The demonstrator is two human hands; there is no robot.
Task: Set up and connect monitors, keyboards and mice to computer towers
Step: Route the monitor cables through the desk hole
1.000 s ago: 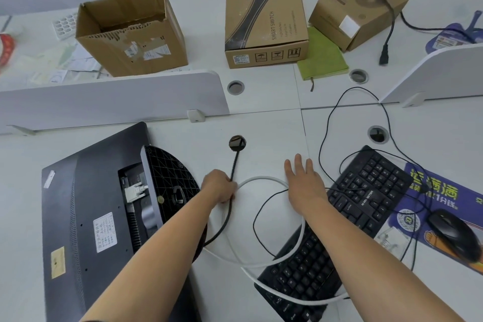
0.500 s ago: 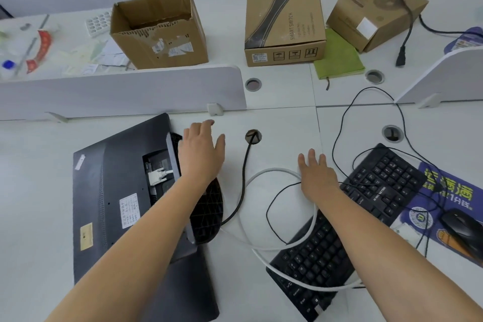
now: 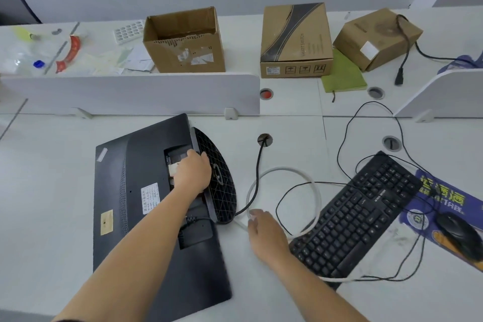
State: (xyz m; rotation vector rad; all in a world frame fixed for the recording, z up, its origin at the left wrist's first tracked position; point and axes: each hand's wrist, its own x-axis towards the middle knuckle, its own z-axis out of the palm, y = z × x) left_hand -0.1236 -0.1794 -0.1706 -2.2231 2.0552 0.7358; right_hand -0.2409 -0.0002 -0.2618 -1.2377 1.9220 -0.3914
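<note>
The white desk (image 3: 287, 123), cut by low dividers, carries all the work. At the left the monitor (image 3: 136, 191) lies face down with its back up, and its round stand base (image 3: 219, 178) stands on edge at the right side of it. The left hand (image 3: 192, 174) is over the port recess, with fingers curled down on the white connector (image 3: 173, 170); the fingertips themselves are hidden. I judge that the step is seating this plug. It should go straight into its socket, never at an angle, and any side screws should be tightened evenly after. Right of the base, a black cable (image 3: 257, 167) rises to the grommet hole (image 3: 264, 139). The right hand (image 3: 266, 235) lies near, its fingers loose and gripping nothing, the tips touching the white cable (image 3: 317, 191). It could feed slack, so the loop does not drag the plug sideways. Further right are the keyboard (image 3: 360, 217) and the mouse (image 3: 457, 232), with thin wires crossing between them.
</note>
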